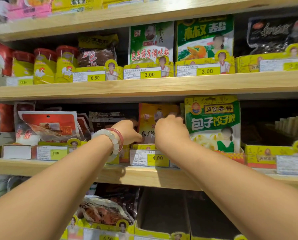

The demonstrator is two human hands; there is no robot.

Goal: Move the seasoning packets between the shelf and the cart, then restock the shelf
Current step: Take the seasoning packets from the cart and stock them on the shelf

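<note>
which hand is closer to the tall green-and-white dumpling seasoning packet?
Right. Right hand sits beside the tall green-and-white dumpling seasoning packet; left hand is across the orange packet.

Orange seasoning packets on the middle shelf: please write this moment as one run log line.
stage: shelf handling | left hand: on orange seasoning packets, left side | right hand: fingers curled over packets' top | location: shelf slot above 4.00 price tag

Yellow price tags (157, 159) along the edges, white bead bracelet (112, 138), red bangle (119, 134)
</note>
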